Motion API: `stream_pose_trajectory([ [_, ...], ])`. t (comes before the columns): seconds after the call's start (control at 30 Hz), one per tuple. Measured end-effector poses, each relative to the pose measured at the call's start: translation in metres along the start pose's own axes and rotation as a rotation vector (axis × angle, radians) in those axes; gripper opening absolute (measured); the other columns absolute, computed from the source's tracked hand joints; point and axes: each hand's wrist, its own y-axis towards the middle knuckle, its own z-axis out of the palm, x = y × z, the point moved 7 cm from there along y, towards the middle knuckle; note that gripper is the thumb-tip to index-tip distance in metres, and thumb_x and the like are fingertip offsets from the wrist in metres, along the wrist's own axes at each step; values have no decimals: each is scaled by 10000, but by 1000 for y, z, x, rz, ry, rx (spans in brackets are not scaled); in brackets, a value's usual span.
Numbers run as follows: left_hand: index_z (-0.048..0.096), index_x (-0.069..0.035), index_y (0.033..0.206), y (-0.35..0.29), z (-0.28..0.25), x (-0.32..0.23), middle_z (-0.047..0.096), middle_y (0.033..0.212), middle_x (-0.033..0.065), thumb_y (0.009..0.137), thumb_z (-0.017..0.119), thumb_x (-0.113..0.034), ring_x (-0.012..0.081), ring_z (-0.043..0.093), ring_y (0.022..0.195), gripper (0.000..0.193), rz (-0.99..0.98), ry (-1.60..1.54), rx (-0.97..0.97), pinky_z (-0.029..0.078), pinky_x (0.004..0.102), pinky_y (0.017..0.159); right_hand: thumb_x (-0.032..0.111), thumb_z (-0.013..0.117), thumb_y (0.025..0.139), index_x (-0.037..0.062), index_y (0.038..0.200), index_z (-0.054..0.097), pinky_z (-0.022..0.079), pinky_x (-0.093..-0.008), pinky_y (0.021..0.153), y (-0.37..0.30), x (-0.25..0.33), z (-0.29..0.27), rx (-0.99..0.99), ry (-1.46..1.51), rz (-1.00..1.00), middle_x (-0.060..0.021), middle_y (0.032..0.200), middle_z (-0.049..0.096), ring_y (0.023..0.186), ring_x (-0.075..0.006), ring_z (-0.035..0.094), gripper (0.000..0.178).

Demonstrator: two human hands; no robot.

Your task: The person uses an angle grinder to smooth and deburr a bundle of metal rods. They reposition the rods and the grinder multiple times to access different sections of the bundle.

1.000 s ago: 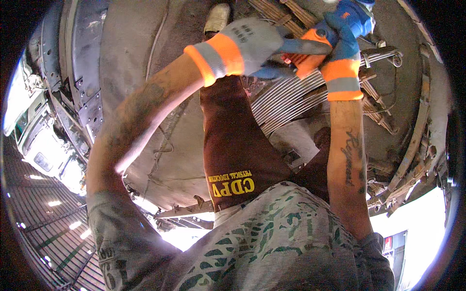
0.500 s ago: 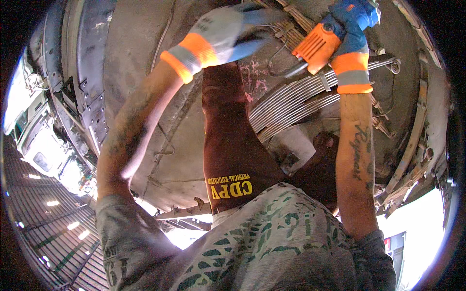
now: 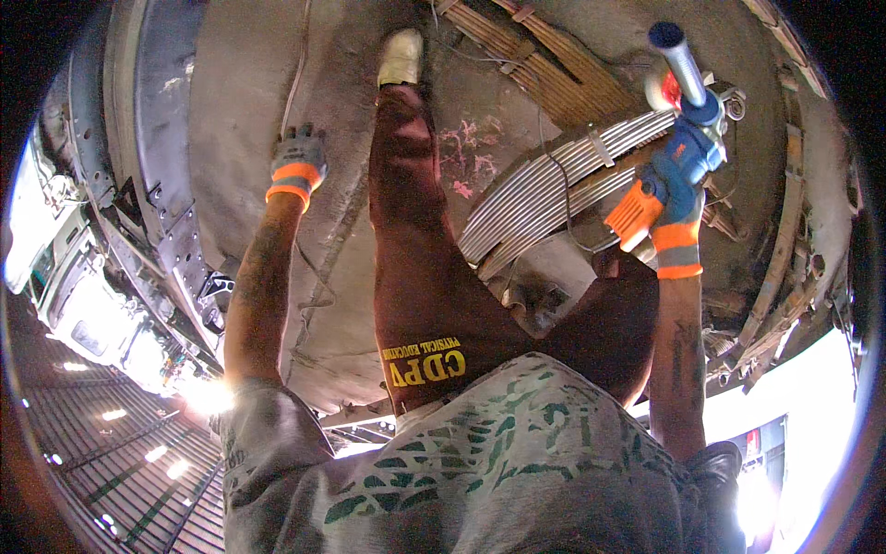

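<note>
- Gloves cover both hands, grey with orange cuffs on the left, blue with orange cuffs on the right.
- The right hand (image 3: 681,171) is closed tight around the blue body of a power tool (image 3: 683,102), whose grey barrel points up and away from the person, ending in a dark tip.
- An orange block (image 3: 633,214) at the tool's lower end sticks out just beside the right wrist.
- The tool sits at the upper right of the view, over the stacked leaf springs (image 3: 563,180) lying on the concrete floor (image 3: 231,111).
- The left hand (image 3: 297,162) is stretched out well apart from the tool, holding nothing; it lies near or against the floor, fingers loosely curled, though whether it actually touches cannot be told.
- Between the arms runs the person's leg in dark red trousers (image 3: 415,249), ending in a pale shoe (image 3: 402,57).
- Rusty brown spring leaves (image 3: 544,65) lie beyond the grey ones.
</note>
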Motion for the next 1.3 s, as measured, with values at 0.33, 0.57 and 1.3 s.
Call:
stream_pose_trajectory([
  [0.33, 734, -147, 1264, 9, 2, -68, 721, 1198, 230, 1019, 526, -433, 459, 667, 1134, 430, 39, -669, 153, 528, 548, 967, 97, 803, 861, -4, 972, 693, 528, -328, 637, -14, -9, -8, -59, 110, -7, -93, 841, 694, 694, -205, 664, 186],
  [0.57, 747, -97, 1249, 32, 32, -69, 712, 1250, 245, 1036, 452, -609, 462, 648, 1207, 628, 1, -956, 356, 488, 470, 1043, 123, 800, 851, 17, 915, 699, 499, -302, 611, -26, 13, 7, -114, 7, -67, -75, 810, 684, 653, -165, 626, 161],
  [1.3, 795, -93, 1032, 54, 13, -32, 762, 1082, 178, 962, 645, -364, 445, 708, 993, 318, 90, -638, -149, 558, 496, 879, 179, 907, 739, 32, 1025, 732, 572, -321, 638, -119, -79, 74, -32, -92, 197, -32, 890, 757, 717, -117, 683, 366],
])
